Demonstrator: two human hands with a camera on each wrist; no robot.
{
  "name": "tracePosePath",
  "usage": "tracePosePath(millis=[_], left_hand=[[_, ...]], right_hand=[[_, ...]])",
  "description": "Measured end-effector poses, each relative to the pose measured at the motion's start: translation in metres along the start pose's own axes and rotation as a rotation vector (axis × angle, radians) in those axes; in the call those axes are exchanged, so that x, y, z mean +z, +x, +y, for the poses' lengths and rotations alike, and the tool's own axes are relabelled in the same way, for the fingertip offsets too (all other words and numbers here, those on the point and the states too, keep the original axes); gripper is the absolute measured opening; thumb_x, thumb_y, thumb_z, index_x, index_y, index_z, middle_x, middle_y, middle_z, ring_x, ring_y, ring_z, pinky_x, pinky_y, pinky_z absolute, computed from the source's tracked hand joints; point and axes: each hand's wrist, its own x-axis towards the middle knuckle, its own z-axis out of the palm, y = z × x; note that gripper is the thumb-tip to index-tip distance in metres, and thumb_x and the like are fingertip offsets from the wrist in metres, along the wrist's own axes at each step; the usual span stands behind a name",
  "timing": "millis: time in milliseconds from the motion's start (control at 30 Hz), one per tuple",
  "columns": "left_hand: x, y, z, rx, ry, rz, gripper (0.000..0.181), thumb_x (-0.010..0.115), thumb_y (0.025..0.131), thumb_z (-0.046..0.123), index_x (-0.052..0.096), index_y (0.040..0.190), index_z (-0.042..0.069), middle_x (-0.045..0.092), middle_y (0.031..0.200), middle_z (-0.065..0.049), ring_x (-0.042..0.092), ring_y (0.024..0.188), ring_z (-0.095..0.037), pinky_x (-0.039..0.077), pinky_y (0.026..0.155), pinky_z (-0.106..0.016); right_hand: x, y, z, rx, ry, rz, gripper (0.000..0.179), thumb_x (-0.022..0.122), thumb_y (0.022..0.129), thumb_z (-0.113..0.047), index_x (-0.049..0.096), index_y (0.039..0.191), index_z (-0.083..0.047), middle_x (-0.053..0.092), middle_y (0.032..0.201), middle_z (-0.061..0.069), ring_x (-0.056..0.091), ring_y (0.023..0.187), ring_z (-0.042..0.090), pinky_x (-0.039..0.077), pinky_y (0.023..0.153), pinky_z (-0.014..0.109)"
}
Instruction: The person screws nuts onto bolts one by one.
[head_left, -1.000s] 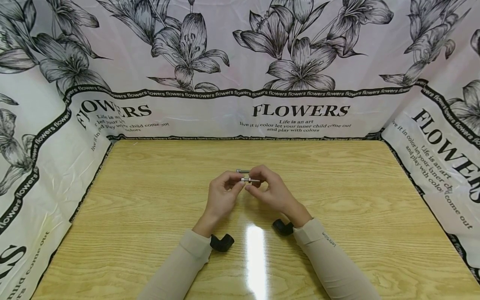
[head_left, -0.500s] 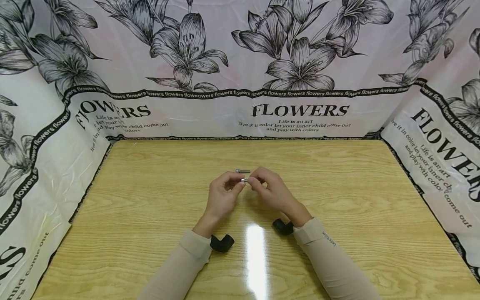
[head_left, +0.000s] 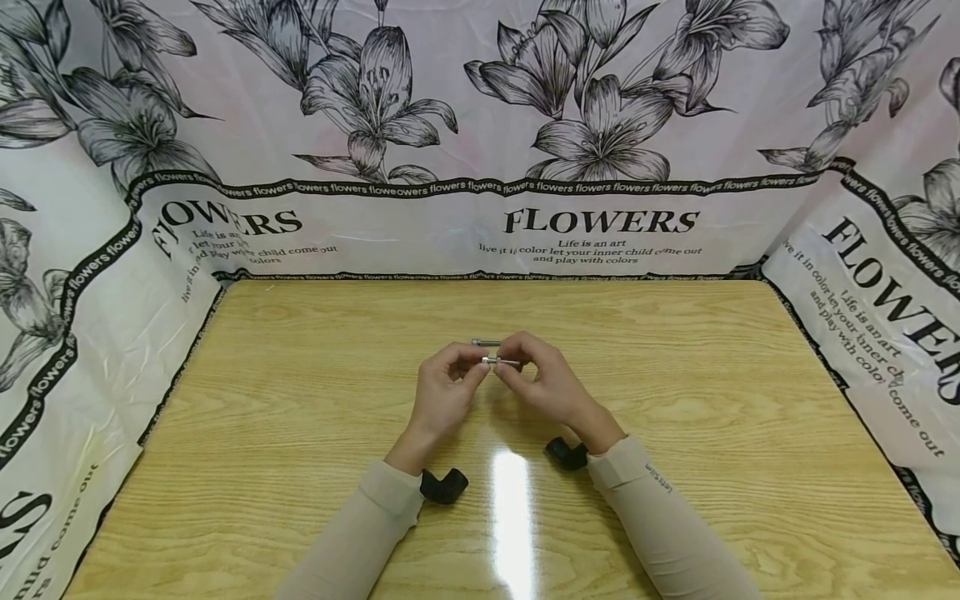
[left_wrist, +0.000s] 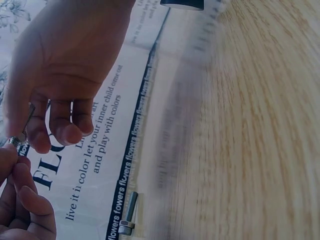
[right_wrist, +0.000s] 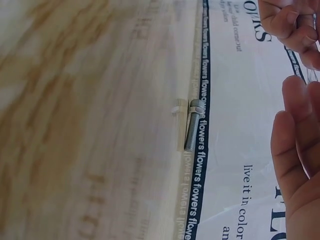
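Above the table's middle, my left hand [head_left: 444, 396] pinches a silver bolt [head_left: 512, 362] at its head, between thumb and forefinger. The bolt lies level, its threaded shank pointing right. A small nut [head_left: 498, 360] sits on the shank, a little way from the head. My right hand [head_left: 551, 387] has thumb and forefinger at this nut; its other fingers are loosely bent, as the left wrist view shows. Just behind the hands, a second bolt [head_left: 486, 342] lies on the table. The left wrist view shows a nut [left_wrist: 127, 226] on this bolt, near its head.
The wood-grained table [head_left: 300, 375] carries a bright light reflection in front of the hands. Black curved pieces [head_left: 444, 487] stick out at both wrists. Flower-printed cloth [head_left: 420, 233] stands around the back and sides.
The right thumb and fingers have closed over the nut and shank, then shifted back so both show again. The left hand and the second bolt have stayed in place.
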Motion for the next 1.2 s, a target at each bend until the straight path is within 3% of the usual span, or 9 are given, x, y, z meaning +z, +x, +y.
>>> tracePosePath(millis=[167, 333, 433, 600, 833, 1000, 1200], left_hand=[[0.001, 0.0, 0.001, 0.001, -0.002, -0.008, 0.011, 0.063, 0.086, -0.01, 0.065, 0.097, -0.012, 0.065, 0.091, -0.023, 0.06, 0.076, -0.031, 0.051, 0.066, -0.042], [0.001, 0.0, 0.002, -0.007, 0.009, -0.002, 0.011, 0.064, 0.087, -0.008, 0.065, 0.097, -0.012, 0.066, 0.092, -0.022, 0.061, 0.077, -0.032, 0.051, 0.066, -0.038], [0.0, 0.0, 0.002, -0.006, 0.008, 0.0, 0.011, 0.064, 0.087, -0.008, 0.065, 0.098, -0.011, 0.066, 0.092, -0.022, 0.061, 0.077, -0.033, 0.051, 0.066, -0.036], [0.0, 0.0, 0.002, -0.013, 0.0, 0.005, 0.012, 0.064, 0.086, -0.009, 0.065, 0.098, -0.011, 0.066, 0.092, -0.023, 0.061, 0.077, -0.033, 0.051, 0.066, -0.033], [0.0, 0.0, 0.001, -0.009, 0.004, 0.003, 0.011, 0.064, 0.086, -0.008, 0.065, 0.097, -0.011, 0.066, 0.091, -0.022, 0.061, 0.077, -0.032, 0.05, 0.066, -0.034], [-0.001, 0.0, 0.0, -0.005, 0.004, 0.0, 0.011, 0.064, 0.087, -0.008, 0.065, 0.098, -0.01, 0.066, 0.091, -0.021, 0.061, 0.077, -0.031, 0.05, 0.066, -0.035], [-0.001, 0.0, 0.0, 0.004, 0.013, -0.005, 0.011, 0.064, 0.087, -0.007, 0.065, 0.098, -0.01, 0.066, 0.092, -0.02, 0.062, 0.078, -0.03, 0.052, 0.068, -0.039]], right_hand=[[0.005, -0.002, 0.028, 0.008, -0.028, 0.008, 0.008, 0.055, 0.096, -0.001, 0.062, 0.093, -0.004, 0.06, 0.081, 0.007, 0.054, 0.076, 0.015, 0.047, 0.068, 0.034], [0.005, -0.003, 0.036, -0.013, -0.042, -0.007, 0.014, 0.053, 0.098, -0.008, 0.064, 0.09, -0.006, 0.059, 0.083, 0.003, 0.053, 0.076, 0.013, 0.045, 0.068, 0.031], [0.005, -0.004, 0.035, 0.014, -0.015, -0.014, 0.009, 0.059, 0.096, -0.015, 0.063, 0.098, -0.007, 0.061, 0.092, -0.001, 0.056, 0.081, 0.012, 0.048, 0.071, 0.031], [0.006, -0.004, 0.031, 0.038, 0.03, -0.006, 0.026, 0.069, 0.089, -0.015, 0.058, 0.111, -0.006, 0.063, 0.103, -0.001, 0.06, 0.086, 0.013, 0.052, 0.075, 0.033], [0.006, -0.003, 0.033, -0.029, 0.011, -0.001, 0.016, 0.068, 0.089, -0.007, 0.06, 0.102, -0.012, 0.062, 0.097, 0.0, 0.058, 0.084, 0.013, 0.051, 0.074, 0.031], [0.006, -0.002, 0.027, -0.015, -0.028, 0.012, 0.008, 0.066, 0.09, -0.005, 0.063, 0.096, -0.01, 0.061, 0.091, 0.0, 0.053, 0.079, 0.012, 0.047, 0.071, 0.035], [0.0, -0.001, 0.003, 0.026, -0.042, -0.009, 0.004, 0.061, 0.093, -0.003, 0.063, 0.092, -0.006, 0.059, 0.087, 0.002, 0.051, 0.077, 0.014, 0.046, 0.069, 0.036]])
